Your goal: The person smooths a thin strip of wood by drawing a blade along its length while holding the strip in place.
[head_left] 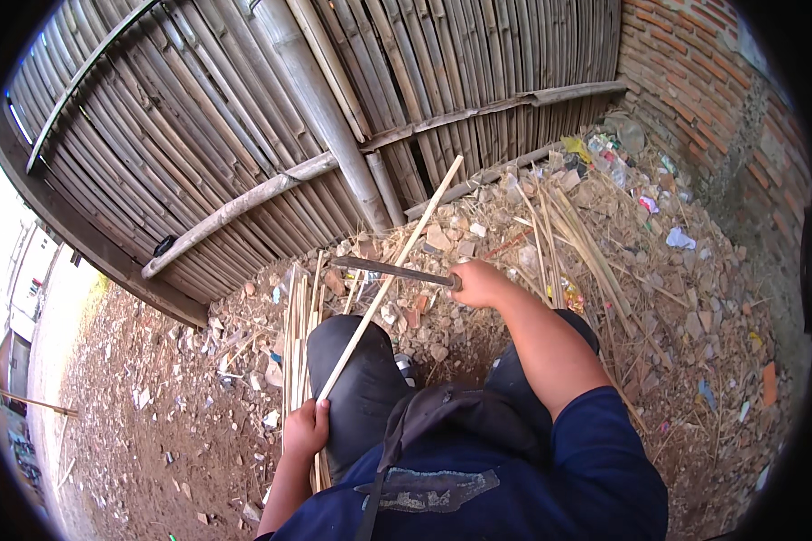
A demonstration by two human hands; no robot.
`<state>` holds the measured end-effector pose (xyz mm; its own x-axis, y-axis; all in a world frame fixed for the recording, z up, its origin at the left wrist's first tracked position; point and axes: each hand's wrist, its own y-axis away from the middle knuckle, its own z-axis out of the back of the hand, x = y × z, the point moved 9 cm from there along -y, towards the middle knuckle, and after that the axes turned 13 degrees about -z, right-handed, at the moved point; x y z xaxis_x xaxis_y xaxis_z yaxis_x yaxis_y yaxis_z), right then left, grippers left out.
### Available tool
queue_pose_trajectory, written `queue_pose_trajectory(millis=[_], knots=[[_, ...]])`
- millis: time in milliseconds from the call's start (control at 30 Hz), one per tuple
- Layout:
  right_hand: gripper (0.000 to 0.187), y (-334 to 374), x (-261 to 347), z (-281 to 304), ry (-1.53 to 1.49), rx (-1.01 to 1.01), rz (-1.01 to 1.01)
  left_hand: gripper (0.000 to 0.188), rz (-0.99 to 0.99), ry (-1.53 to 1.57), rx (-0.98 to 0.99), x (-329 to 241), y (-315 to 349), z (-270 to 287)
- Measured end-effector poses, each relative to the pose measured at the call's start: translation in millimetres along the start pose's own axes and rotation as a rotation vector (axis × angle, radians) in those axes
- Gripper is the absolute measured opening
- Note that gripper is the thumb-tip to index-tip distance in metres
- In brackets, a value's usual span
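Observation:
My left hand is closed around the lower end of a long, pale split-bamboo strip. The strip slants up and away to the right, passing over my left knee. In my right hand is the handle of a dark, long-bladed knife that looks like a machete. Its blade points left and crosses the strip near mid-length; whether the edge touches it I cannot tell. Beside my left leg lies a bundle of similar bamboo strips, partly hidden by my left hand and leg.
Ahead rises a bamboo-slat wall with a thick bamboo post. A brick wall stands at the right. More split bamboo lies beyond my right knee. Stones, broken brick and litter cover the dirt ground.

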<state>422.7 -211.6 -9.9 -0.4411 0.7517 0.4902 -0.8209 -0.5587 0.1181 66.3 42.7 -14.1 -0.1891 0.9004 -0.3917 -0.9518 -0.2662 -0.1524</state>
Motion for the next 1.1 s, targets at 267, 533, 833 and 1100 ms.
queue_pose_trajectory(millis=[267, 533, 833, 1100], knots=[[0.034, 0, 1, -3, -0.051, 0.074, -0.026, 0.045, 0.004, -0.006, -0.024, 2, 0, 0], [0.030, -3, 0, -6, -0.074, 0.084, -0.027, 0.045, -0.021, 0.002, -0.054, 3, 0, -1], [0.030, -5, -3, -11, -0.090, 0.100, -0.035, 0.045, -0.044, 0.019, -0.071, -1, -1, 0], [0.032, -4, 0, -10, -0.088, 0.100, -0.022, 0.048, -0.020, 0.017, -0.068, 3, -1, -2]])
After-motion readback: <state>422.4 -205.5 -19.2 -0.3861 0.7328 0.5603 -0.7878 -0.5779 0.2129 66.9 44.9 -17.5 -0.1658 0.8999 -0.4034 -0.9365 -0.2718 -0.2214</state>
